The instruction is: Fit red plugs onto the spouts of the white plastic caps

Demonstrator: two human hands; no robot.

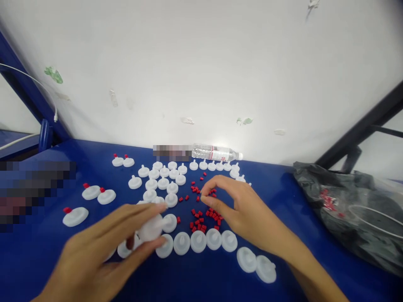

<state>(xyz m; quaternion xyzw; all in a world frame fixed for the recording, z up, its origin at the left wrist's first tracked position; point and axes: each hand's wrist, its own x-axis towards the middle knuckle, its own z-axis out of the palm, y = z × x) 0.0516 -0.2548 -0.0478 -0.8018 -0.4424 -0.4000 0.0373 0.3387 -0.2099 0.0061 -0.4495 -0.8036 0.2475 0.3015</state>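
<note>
My left hand [103,251], at lower left, is closed around a white plastic cap with a nozzle [150,228], whose nozzle points right. My right hand [239,205] hovers over a scattered pile of small red caps [197,226], thumb and forefinger pinched together. What is between those fingertips, if anything, is too small to make out. Several white nozzle caps [198,242] lie in an arc around the red pile, and more white caps [163,183] stand grouped behind my left hand. At the left, several white caps wear red tips [75,216].
A clear plastic bottle [217,152] lies on its side against the white wall [201,75]. On the right sits a black plastic bag [333,209] with red pieces in clear plastic. Blue frame posts [45,134] and a white cable [34,78] are at the left of the blue table [277,201].
</note>
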